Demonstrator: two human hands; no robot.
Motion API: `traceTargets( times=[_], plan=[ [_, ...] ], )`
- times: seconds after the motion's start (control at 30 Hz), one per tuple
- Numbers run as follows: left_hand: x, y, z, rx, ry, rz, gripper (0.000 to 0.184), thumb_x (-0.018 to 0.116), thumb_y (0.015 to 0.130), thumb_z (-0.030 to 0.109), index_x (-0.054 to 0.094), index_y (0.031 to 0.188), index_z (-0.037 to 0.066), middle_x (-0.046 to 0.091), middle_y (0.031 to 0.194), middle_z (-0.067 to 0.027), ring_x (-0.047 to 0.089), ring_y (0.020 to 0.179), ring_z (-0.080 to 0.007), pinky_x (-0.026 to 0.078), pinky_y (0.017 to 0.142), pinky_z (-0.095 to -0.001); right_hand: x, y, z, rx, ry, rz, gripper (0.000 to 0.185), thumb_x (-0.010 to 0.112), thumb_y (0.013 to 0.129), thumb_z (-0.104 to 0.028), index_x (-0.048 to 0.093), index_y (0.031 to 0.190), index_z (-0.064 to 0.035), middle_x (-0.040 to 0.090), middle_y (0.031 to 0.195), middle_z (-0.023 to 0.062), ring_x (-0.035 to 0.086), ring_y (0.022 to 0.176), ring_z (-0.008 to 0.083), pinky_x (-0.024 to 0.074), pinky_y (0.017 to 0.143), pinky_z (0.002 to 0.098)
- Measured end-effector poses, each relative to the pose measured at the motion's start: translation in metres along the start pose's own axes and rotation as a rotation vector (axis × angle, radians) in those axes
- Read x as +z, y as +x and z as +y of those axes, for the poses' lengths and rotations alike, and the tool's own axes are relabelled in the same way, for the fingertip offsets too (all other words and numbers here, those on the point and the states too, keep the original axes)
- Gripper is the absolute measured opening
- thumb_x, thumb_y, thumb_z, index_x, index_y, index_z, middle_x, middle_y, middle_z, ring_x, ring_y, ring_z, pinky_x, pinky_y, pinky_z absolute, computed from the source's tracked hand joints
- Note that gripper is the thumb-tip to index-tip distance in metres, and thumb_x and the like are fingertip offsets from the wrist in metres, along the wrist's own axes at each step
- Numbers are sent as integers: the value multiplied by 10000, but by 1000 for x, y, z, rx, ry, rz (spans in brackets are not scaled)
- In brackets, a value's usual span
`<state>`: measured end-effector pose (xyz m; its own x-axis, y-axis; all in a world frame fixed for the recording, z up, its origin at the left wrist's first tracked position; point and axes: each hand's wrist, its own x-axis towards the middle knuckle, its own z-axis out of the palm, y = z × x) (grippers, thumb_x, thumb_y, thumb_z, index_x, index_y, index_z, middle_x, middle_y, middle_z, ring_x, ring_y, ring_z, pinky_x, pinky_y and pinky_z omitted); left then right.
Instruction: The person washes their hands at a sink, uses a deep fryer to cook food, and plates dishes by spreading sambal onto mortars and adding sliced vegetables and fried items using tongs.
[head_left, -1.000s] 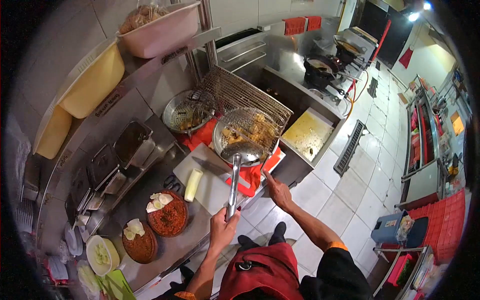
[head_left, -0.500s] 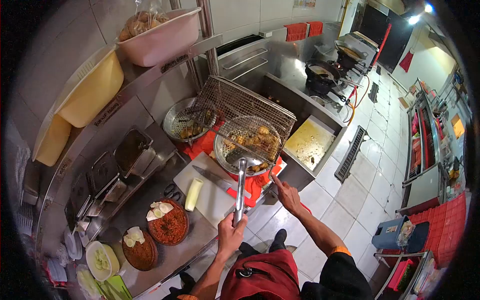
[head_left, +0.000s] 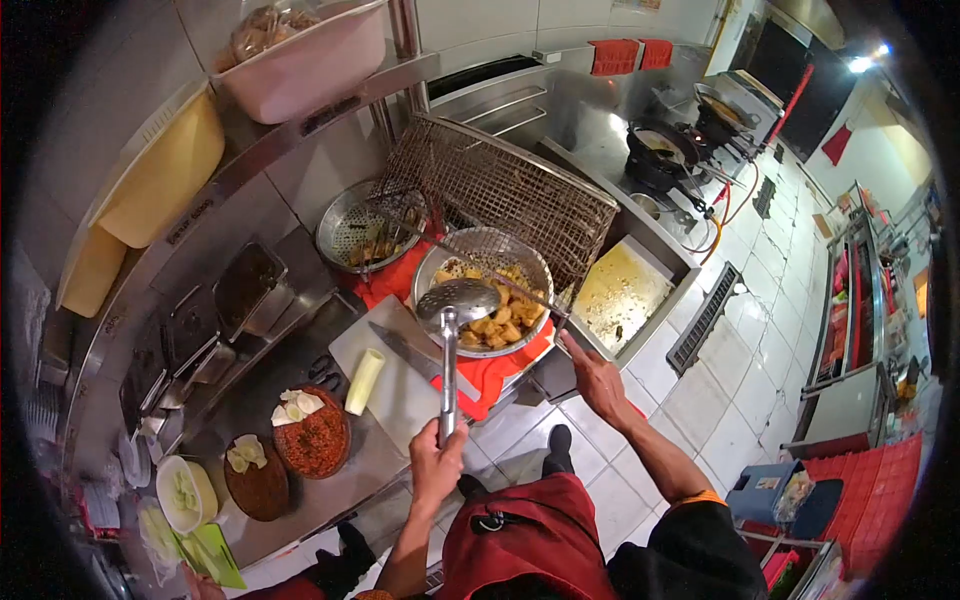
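Observation:
My left hand (head_left: pixel 437 465) is closed round the handle of a perforated skimmer (head_left: pixel 449 375). The skimmer's round head is over the near left part of a metal bowl (head_left: pixel 540 268) of fried golden pieces (head_left: pixel 503 325). My right hand (head_left: pixel 598 385) is at the near right corner of a large wire fry basket (head_left: pixel 520 190), its fingers closed at the rim, partly hidden. The basket stands tilted behind the bowl, with its front rim across it. A perforated metal colander (head_left: pixel 335 237) with some fried pieces is to the left.
A white cutting board (head_left: pixel 350 345) carries a knife (head_left: pixel 400 347) and a pale vegetable piece (head_left: pixel 365 382). Two dishes of red (head_left: pixel 312 440) and brown sauce (head_left: pixel 257 490) lie nearby. An oily tray (head_left: pixel 622 290) is right of the basket. Another person's hand (head_left: pixel 203 585) shows at bottom left.
The skimmer's head, hidden in the bowl before, now shows above the fried pieces. The basket has tipped further up, and more pieces are visible in the bowl. The view has shifted slightly.

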<state>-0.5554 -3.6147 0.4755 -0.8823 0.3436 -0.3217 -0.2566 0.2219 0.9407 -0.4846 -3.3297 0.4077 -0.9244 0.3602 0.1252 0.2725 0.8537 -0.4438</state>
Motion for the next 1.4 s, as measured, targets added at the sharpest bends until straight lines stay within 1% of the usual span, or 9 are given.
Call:
traceTargets(
  times=[0.23,0.37,0.67,1.0,1.07,1.2,1.3,1.37,1.4],
  plan=[
    [33,-16,22,-65,-63,166,200,610,900,220,583,904,22,454,570,35,424,418,-47,323,363,-222,-136,31,51,49,363,-185,456,560,889,-73,454,1332,-89,586,719,238,576,610,363,466,572,386],
    [67,-29,43,-89,-55,277,194,615,897,214,585,934,26,471,578,22,438,414,-56,338,356,-226,-239,95,70,349,1022,-453,334,532,957,-218,470,1264,-101,357,559,-60,335,418,62,264,389,231],
    [121,-38,68,-123,-239,365,164,626,884,186,584,935,36,485,572,8,435,391,-64,343,340,-223,-306,222,148,348,1175,-568,263,508,956,-151,509,1183,-18,352,583,-64,277,393,31,198,338,203],
    [175,105,201,216,242,-129,222,613,887,251,582,817,43,480,519,23,447,419,-60,341,387,-262,-292,261,208,499,1656,-805,340,464,981,-282,479,1226,-46,415,628,-30,322,409,13,275,317,142],
    [204,151,222,225,243,-204,255,620,874,280,597,835,29,502,531,-19,475,435,-90,383,425,-279,-278,260,221,491,1698,-797,475,444,946,-511,512,1099,-67,435,634,-8,334,400,28,290,307,156],
    [250,250,211,431,680,-218,376,627,748,340,663,747,-34,624,649,-200,631,595,-297,499,600,-415,-267,236,223,345,1933,-597,657,443,905,-584,468,1263,-34,637,1001,240,687,748,272,602,570,316],
    [257,247,225,247,478,-251,432,579,787,278,592,1013,-91,634,674,-192,625,510,-239,517,503,-367,-207,187,268,198,1720,-67,593,514,933,-381,305,1439,-154,337,1452,89,537,1126,199,555,727,202],
    [252,233,213,220,105,-205,532,572,847,291,473,1198,-96,640,733,-173,623,498,-202,509,453,-321,-188,145,238,535,1697,-42,364,508,945,-427,526,1164,-137,622,1014,30,516,622,85,402,479,150],
    [248,234,199,255,-2,-194,572,568,880,306,411,1262,-89,640,768,-163,623,500,-185,502,435,-298,-180,123,206,561,1491,-47,298,488,959,-427,507,853,-149,503,646,-27,365,472,64,296,412,176]
  ],
)
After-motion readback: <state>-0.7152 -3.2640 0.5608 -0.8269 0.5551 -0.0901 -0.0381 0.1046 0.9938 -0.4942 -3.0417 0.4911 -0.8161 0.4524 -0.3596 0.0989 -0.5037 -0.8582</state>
